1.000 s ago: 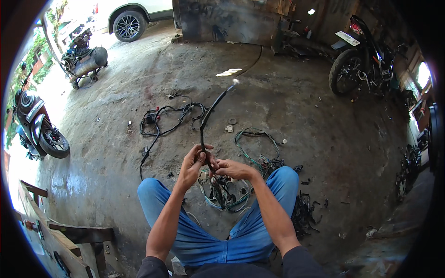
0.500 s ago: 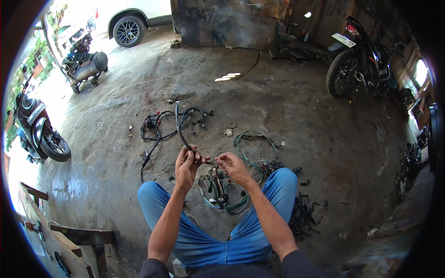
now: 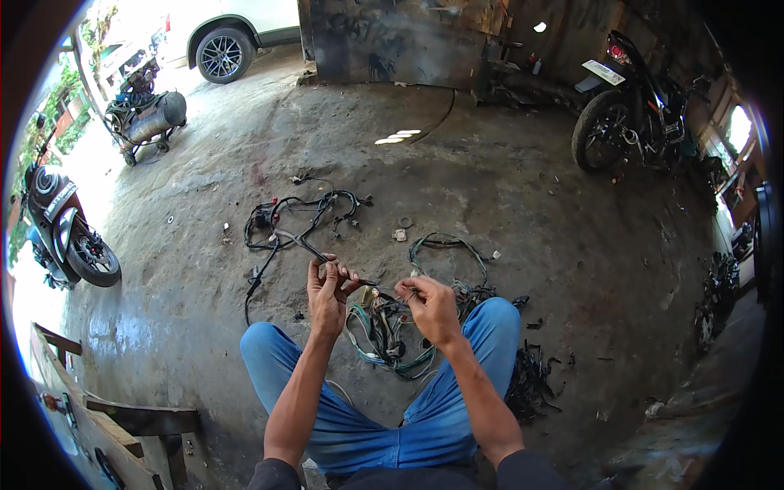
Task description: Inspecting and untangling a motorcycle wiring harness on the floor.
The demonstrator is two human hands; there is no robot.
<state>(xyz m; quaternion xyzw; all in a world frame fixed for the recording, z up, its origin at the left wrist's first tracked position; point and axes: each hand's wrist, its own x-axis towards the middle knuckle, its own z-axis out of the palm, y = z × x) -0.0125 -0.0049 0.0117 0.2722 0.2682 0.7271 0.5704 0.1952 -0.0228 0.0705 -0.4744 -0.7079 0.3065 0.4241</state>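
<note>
A thin black cable (image 3: pixel 308 247) slants down into my left hand (image 3: pixel 328 298), whose fingers are closed round it. From there it runs on to the right, towards my right hand (image 3: pixel 433 310). The thumb and fingertips of that hand are pinched together near the cable's end; what is between them is too small to make out. Below and between my hands, a loose bundle of green, black and white wires (image 3: pixel 392 349) lies on the floor by my knees. Farther off to the left is a black wiring harness (image 3: pixel 282 237) with connectors.
Black scraps (image 3: pixel 532 388) are heaped beside my right knee. A small pale connector (image 3: pixel 399 235) lies ahead. Motorbikes stand at left (image 3: pixel 77 237) and far right (image 3: pixel 612 122), an air compressor (image 3: pixel 155 118) at far left. A wooden bench (image 3: pixel 114 425) is at lower left.
My right hand has moved right and slightly down, away from the left. The cable's upper stretch has dropped from upright to a lower slant towards the left.
</note>
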